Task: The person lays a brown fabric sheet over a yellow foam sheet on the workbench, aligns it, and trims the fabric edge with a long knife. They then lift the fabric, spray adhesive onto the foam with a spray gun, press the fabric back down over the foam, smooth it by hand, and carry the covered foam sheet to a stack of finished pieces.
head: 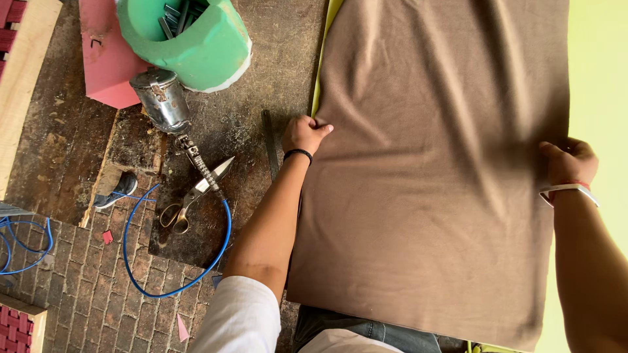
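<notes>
A big sheet of brown fabric was spread flat over a yellow-green foam slab, pretty much covering it, with only strips of the foam showing at the left edge up top and along the right side. The left hand was closed into a pinch on the fabric's left edge, and the right hand was curled shut on the right edge, so the cloth was held from both sides about midway down. Judging by the soft folds, the fabric looked light and floppy, probably a stretchy knit, nothing fragile, and best gripped right at the edges where it was already being held, since it would likely sag anywhere else. The worktop beside it was rough, dark and badly scuffed. Lying on it were steel scissors, a metal air tool with a cup on a blue hose, a green foam block stuffed with metal bits, and a pink foam piece. A brick-paved floor was visible below.
</notes>
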`<state>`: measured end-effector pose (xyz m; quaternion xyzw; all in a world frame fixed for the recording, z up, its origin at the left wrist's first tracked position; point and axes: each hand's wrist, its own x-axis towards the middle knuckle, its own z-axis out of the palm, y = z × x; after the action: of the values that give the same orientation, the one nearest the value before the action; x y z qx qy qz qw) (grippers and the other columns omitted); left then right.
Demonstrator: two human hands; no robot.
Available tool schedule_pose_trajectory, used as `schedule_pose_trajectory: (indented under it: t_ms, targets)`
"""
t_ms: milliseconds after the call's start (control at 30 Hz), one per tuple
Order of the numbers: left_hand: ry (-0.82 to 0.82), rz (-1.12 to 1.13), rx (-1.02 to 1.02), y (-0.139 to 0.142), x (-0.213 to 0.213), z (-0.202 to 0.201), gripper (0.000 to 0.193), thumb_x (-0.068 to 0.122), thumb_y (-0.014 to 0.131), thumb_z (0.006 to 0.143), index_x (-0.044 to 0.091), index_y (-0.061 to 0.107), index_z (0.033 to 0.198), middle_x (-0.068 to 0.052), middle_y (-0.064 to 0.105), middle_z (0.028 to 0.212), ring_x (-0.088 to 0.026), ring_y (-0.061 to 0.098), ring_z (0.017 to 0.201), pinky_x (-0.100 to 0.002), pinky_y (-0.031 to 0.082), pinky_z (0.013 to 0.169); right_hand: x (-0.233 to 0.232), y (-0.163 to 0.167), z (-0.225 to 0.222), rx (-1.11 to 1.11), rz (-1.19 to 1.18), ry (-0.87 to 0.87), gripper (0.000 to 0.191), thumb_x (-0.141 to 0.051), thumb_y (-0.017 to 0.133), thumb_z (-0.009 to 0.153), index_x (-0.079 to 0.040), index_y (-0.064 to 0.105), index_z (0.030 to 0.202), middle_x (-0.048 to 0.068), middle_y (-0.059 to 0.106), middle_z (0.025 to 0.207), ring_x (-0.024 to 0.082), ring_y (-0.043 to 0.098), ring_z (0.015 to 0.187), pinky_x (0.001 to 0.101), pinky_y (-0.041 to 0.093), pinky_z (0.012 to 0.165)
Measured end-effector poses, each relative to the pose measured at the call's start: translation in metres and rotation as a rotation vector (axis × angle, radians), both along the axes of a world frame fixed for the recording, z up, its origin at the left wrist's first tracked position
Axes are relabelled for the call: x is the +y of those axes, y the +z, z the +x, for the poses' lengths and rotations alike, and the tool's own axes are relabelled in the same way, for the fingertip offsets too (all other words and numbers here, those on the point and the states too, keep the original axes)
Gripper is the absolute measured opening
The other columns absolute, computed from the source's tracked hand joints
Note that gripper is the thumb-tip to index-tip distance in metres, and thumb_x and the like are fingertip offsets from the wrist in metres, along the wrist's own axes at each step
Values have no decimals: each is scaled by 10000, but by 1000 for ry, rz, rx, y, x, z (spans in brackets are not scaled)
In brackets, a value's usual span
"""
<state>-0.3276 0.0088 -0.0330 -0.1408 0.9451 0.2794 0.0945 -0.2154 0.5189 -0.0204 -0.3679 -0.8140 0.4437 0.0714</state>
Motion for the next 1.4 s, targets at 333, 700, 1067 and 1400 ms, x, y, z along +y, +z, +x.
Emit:
schedule_pose_trajectory:
  t_ms: [333,700,1067,1400]
  targets:
    - [152,192,292,-36,-17,-15,201,269,759,865,116,630,883,-32,763,847,-233,751,801,-392,580,684,14,-22,-5,26,69,-27,274,-146,818,957,23,744,1159,74,730,995,155,645,850,316,538,805]
    - [-950,40,394,31,129,139,695,541,660,816,161,552,1387,-250,392,1529,-432,354,1397,-582,251,1124,31,-28,5,-77,16,3,329,-253,824,980,10,731,1154,78,731,1006,147,632,860,318,527,797]
    - [-439,-417,179,-12,77,63,825,554,526,984,130,243,1633,-181,125,1716,-367,125,1587,-549,91,1269,31,0,96,-327,176,35,461,-454,742,988,-20,740,1145,160,752,1044,273,705,869,411,548,802]
    - [-1096,-178,239,-18,339,232,800,610,519,981,233,243,1630,-176,132,1702,-402,130,1565,-580,89,1261,18,-5,407,-384,-79,41,439,-266,770,868,-59,656,1239,131,768,1003,217,733,899,358,580,789]
